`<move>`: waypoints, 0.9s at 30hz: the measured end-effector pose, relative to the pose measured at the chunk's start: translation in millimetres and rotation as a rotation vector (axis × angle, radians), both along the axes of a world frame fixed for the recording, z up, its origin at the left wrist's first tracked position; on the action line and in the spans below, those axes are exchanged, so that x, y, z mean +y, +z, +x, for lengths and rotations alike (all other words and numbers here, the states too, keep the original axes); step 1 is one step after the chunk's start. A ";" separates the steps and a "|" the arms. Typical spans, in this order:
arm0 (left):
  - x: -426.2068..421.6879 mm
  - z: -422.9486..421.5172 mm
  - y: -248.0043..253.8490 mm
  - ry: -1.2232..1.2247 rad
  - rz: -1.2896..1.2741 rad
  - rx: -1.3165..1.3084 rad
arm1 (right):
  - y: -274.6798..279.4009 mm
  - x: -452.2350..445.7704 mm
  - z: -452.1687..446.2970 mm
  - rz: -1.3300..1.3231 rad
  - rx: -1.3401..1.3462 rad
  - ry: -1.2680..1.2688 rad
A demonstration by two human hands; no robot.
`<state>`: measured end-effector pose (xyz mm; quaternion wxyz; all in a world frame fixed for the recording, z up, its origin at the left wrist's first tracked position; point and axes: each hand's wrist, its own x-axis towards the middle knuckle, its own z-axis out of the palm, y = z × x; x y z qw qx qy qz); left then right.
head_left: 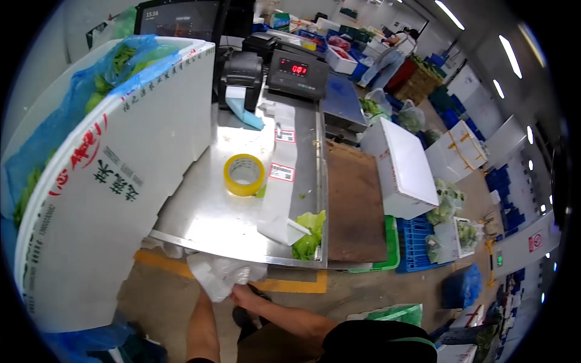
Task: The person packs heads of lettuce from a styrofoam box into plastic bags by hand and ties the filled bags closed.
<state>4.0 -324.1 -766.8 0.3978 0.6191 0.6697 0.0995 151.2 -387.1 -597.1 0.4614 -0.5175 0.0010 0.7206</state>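
Note:
Below the front edge of the steel table hangs a white plastic bag, crumpled and partly see-through. My right hand is closed on its lower right side. My left hand reaches up against the bag's lower left, and the plastic hides its fingers. On the steel table above lie a roll of yellow tape and a strip of printed labels. A green lettuce leaf rests at the table's front right corner, by the curled end of the strip.
A large white foam box with blue-bagged greens stands at left. Behind the tape are a label printer and a scale display. A brown board and a white foam box are at right. Farther back, a person stands among crates.

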 end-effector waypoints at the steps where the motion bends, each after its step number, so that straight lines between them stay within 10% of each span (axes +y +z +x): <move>1: 7.1 7.1 0.8 -0.020 0.003 -0.001 | 35.3 -0.3 10.3 -0.003 0.007 0.027; 14: -27.6 -1.5 29.0 -0.126 0.441 -0.149 | 89.8 -48.3 65.8 0.039 0.151 0.205; 18: -71.3 -36.3 122.3 -0.074 0.030 -0.093 | 87.4 -86.8 89.8 -0.005 -0.235 0.417; 27: -109.7 -76.6 278.7 -0.015 0.295 -0.173 | 115.4 -124.2 66.5 0.170 -0.653 0.581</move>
